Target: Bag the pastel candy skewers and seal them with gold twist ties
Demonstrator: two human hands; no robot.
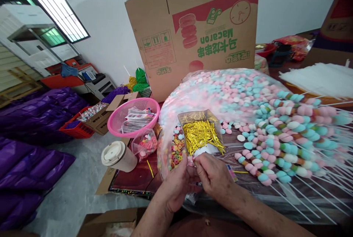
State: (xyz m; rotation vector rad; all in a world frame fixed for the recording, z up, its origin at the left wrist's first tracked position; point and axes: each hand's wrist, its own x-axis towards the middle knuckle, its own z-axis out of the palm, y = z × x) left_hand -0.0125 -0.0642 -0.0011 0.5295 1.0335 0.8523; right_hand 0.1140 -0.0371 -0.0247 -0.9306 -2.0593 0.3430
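My left hand and my right hand meet at the table's front edge, fingers closed and pinching. Between their fingertips shows a small pinkish bit of clear plastic wrapper; most of it is hidden by the fingers. Just beyond the fingertips stands an open box full of gold twist ties. To the right of my right hand lie a loose gold twist tie and a small printed packet. Left of the box, a clear bag holds ring-shaped candies.
A large clear bag of pastel candies spreads behind the box. Candy skewers are piled at right, sticks outward. At left are a pink basket of printed packets, a lidded cup and a bag of pink candies. A cardboard carton stands behind.
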